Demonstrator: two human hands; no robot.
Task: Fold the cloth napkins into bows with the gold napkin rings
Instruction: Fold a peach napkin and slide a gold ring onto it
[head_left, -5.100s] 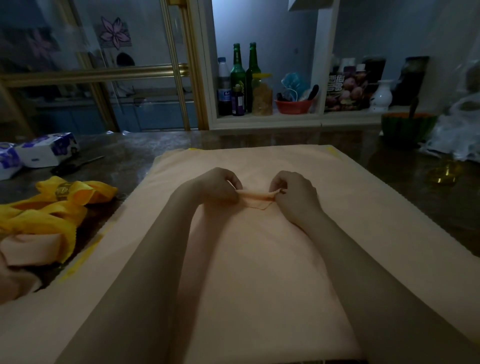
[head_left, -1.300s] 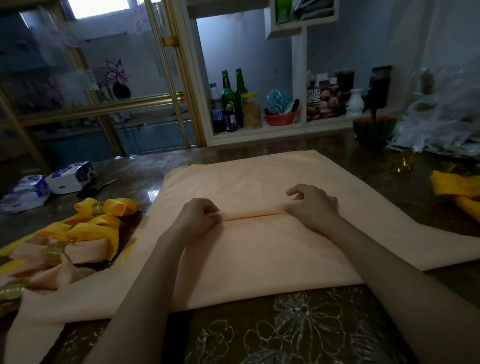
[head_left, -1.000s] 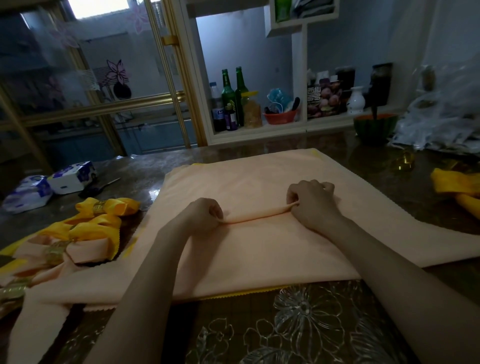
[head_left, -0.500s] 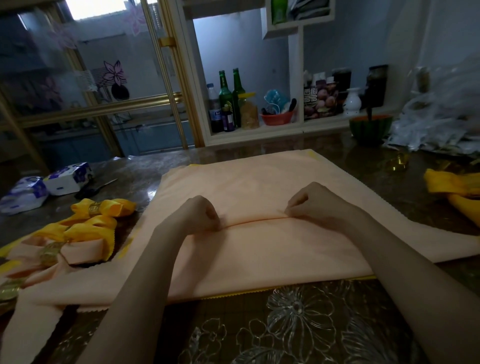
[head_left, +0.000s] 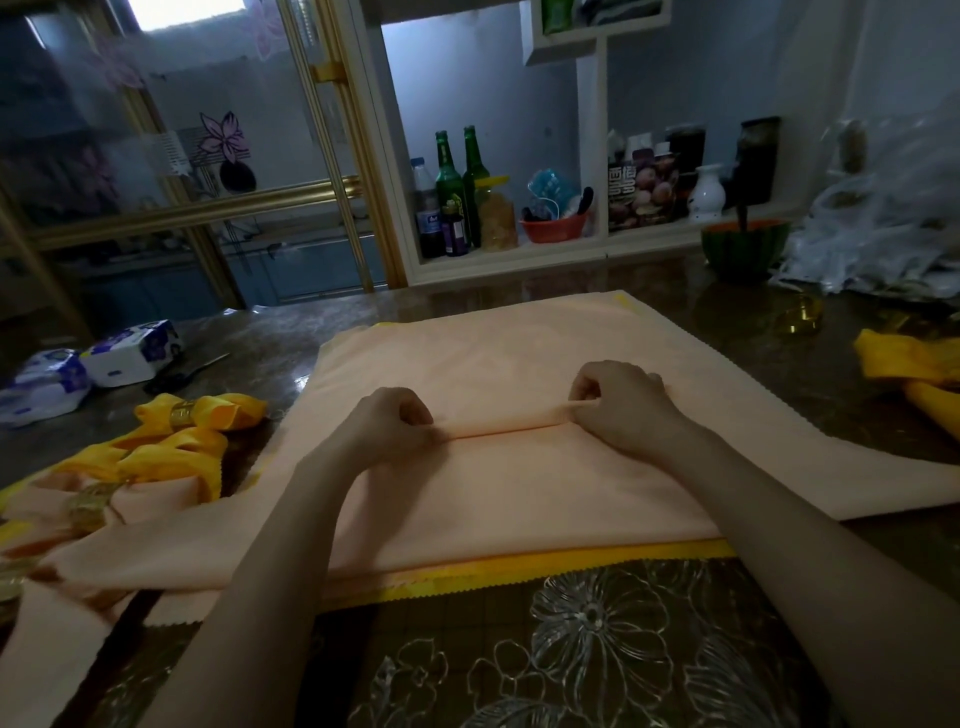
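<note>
Biggest risk as we read it: the pleat skews. The peach napkin (head_left: 519, 493) lies spread flat over most of the desk (head_left: 571, 665), and we hold only the middle stretch of the fold. The outer ends are free to lag or fan out, so the next accordion fold could land uneven.

Second: the yellow napkin (head_left: 545, 565) underneath, showing as a strip along the near edge, could drag along and get caught in the pleat.

Minor: the peach napkin's left corner lies against the finished bows (head_left: 197, 415); gathering could tug them.

Left hand (head_left: 395, 421) is curled, pinching the left end of the ridge. Right hand (head_left: 618, 400) is the same at the right end, knuckles up.

Look: large, thin, limp matte cloth with zigzag-cut edges. One narrow raised fold runs left-right between the hands; the near half is smooth. What looks like a spare gold napkin ring (head_left: 802, 317) sits far right, apart from the cloth.
</note>
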